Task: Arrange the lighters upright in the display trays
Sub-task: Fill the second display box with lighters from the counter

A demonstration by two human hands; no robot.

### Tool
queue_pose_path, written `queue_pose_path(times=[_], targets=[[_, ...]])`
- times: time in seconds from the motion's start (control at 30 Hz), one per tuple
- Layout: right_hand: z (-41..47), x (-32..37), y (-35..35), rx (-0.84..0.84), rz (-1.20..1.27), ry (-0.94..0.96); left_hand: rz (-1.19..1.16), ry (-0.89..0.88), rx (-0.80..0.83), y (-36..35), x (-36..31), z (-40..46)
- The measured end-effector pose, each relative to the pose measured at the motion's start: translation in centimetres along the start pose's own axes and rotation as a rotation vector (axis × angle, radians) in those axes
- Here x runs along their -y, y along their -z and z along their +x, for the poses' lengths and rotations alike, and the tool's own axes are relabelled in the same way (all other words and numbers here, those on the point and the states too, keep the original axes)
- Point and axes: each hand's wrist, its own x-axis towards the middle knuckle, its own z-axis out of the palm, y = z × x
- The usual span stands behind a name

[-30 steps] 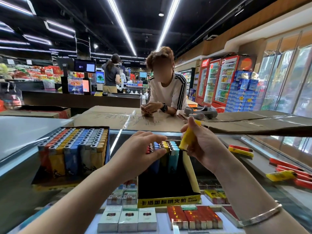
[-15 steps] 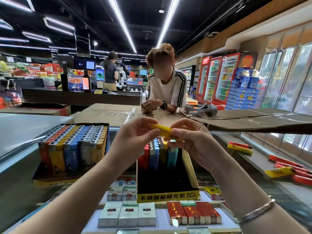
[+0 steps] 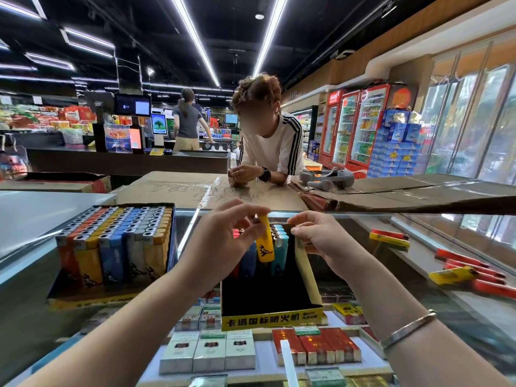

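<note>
Over the far end of the half-filled display tray (image 3: 272, 317), the left hand (image 3: 223, 247) pinched a yellow lighter (image 3: 264, 241) by its top, upright, probably so it could drop straight into the back rows beside the blue one. Its base hung above the tray floor. The right hand (image 3: 321, 241) curled loosely, holding nothing, beside the tray's right wall. Loose lighters (image 3: 389, 238) lay along the glass counter's right edge. Half a second earlier, both hands held the yellow lighter flat.
</note>
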Motion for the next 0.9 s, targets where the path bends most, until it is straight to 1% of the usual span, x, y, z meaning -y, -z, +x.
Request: queue_pose_path(times=[0.1,0.17,0.43,0.53,0.6,0.7,0.8,0.9], targets=[[0.1,0.0,0.1,0.013,-0.014,-0.011,0.190,-0.084,0.013,-0.6,-0.1,-0.2],[0.2,-0.1,0.1,0.012,-0.017,-0.002,0.291,-0.101,0.015,-1.1,0.0,-0.3],[0.3,-0.1,0.1,0.009,-0.079,0.014,0.483,-0.125,-0.013,-2.0,0.7,-0.4],[0.3,-0.2,0.0,0.007,-0.087,0.016,0.507,-0.133,-0.006,-2.1,0.9,-0.5],[0.3,-0.2,0.0,0.007,-0.087,0.018,0.428,-0.091,-0.003,-1.9,0.9,-0.4],[0.3,-0.2,0.1,0.012,-0.089,0.018,0.089,0.080,-0.032,-0.9,0.8,0.0],[0.3,-0.1,0.1,0.016,-0.089,0.013,-0.237,0.205,-0.158,0.8,0.5,0.4],[0.4,-0.2,0.0,0.014,-0.094,0.013,-0.385,0.299,-0.299,1.4,0.4,0.5]])
